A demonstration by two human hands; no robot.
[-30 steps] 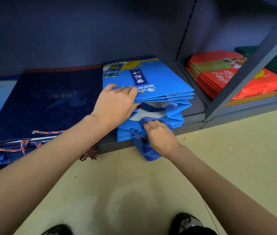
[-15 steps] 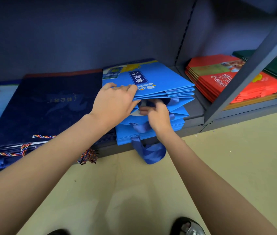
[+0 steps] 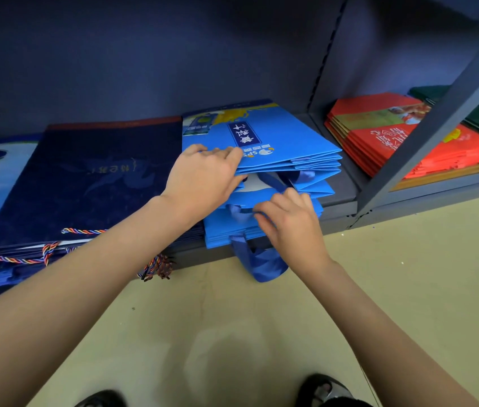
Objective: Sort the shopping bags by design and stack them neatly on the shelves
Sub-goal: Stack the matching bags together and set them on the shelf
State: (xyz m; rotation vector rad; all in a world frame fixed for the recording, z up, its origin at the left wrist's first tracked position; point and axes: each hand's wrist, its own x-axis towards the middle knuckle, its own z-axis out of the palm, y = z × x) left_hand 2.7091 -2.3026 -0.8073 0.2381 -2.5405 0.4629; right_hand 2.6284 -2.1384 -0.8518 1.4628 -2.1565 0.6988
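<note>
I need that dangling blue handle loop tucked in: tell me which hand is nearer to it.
Right. The right hand works at the bright blue bags' front edge just above the hanging handle loop; the left hand grips the lifted upper bags, farther up.

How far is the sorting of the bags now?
Done: navy bags and red bags lie in separate stacks. In hand: left hand lifts the upper blue bags; right hand pinches a ribbon handle. Left: one handle loop hangs over the shelf edge.
</note>
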